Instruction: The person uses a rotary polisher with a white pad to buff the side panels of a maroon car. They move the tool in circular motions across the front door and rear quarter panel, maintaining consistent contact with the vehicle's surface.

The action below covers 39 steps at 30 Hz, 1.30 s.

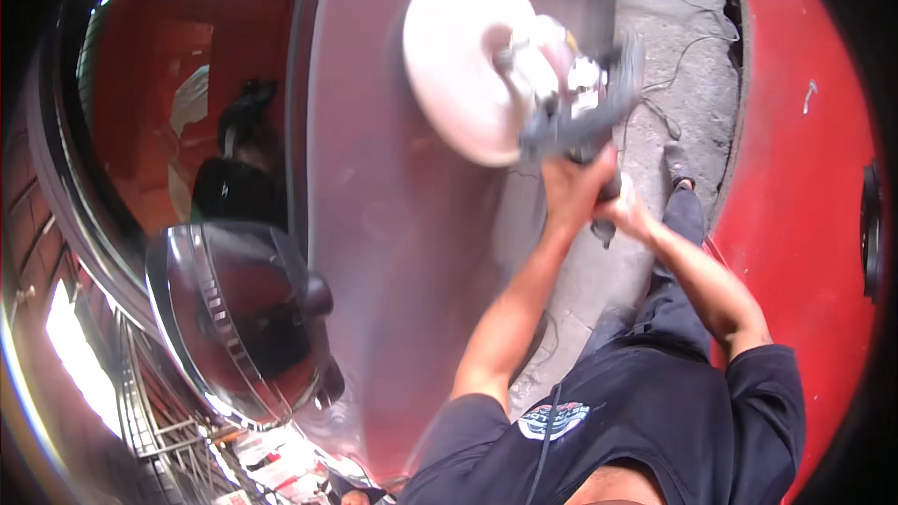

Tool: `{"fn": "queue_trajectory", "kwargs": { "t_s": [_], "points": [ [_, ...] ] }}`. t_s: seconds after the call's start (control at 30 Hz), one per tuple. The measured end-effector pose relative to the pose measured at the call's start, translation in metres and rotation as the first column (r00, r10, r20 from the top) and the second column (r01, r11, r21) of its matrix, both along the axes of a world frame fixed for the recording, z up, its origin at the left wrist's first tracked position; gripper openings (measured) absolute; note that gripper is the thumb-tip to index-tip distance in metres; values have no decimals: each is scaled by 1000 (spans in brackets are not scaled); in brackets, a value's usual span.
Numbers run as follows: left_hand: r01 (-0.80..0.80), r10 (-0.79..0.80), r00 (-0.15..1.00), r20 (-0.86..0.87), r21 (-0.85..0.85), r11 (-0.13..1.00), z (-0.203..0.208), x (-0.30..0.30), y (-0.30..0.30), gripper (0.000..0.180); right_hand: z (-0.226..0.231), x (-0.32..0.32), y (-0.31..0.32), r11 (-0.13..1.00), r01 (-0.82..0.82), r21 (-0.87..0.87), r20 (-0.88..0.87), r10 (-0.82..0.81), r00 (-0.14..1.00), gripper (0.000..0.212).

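A person in a black T-shirt (645, 421) stands on a concrete floor (683, 23) between two red surfaces, holding a power tool with both bare hands. The left hand (572, 189) and the right hand (625, 213) are both curled closed around the dark handle (608, 189) of the polisher (571, 98), the right just below the left and close beside it. Neither palm lies open, though the individual fingers are hard to make out in the blur.

The polisher is well out in front of the person, its large round white pad (449, 65) tilted and turned toward a dull, hazy maroon car panel (369, 159) on the left. Whether the pad touches the panel or stands slightly off it cannot be told. The tool's body is smeared by motion.

To the left of the panel is a dark side window (224, 65) full of reflections, with a glossy door mirror (248, 318) at its lower edge. On the right runs a brighter red panel (795, 178). A thin cable (670, 125) lies looped on the concrete, near the person's dark-shod foot (677, 166)
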<state>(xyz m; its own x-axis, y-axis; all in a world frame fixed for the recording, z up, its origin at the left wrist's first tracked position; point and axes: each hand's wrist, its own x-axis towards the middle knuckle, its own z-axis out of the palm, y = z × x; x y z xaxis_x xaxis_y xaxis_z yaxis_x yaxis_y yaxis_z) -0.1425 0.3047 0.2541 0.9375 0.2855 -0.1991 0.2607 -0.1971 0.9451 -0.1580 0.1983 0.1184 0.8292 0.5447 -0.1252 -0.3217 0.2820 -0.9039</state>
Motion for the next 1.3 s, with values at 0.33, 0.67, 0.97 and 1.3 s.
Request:
{"fn": "queue_trajectory", "kwargs": {
  "t_s": [0.33, 0.67, 0.97, 1.3],
  "points": [
    [29, -17, 999, -40, 344, 938, 1, -148, 17, 42, -8, -107, -2, 943, -199, -268, 148, 245, 958, 39],
    [42, 21, 930, 367, -162, 986, 70, 148, -14, 76, 145, 130, -45, 970, 34, -242, 73, -17, 997, 14],
    [-67, 53, 988, 144, 98, 993, -48, -136, 33, 43, 83, -32, -20, 897, -203, -393, 354, 351, 867, 18],
    [-359, 410, 880, 239, -230, 905, 42, -334, 2, 72, 138, -156, -20, 596, -470, -651, 350, 785, 511, 54]
  ]
}}
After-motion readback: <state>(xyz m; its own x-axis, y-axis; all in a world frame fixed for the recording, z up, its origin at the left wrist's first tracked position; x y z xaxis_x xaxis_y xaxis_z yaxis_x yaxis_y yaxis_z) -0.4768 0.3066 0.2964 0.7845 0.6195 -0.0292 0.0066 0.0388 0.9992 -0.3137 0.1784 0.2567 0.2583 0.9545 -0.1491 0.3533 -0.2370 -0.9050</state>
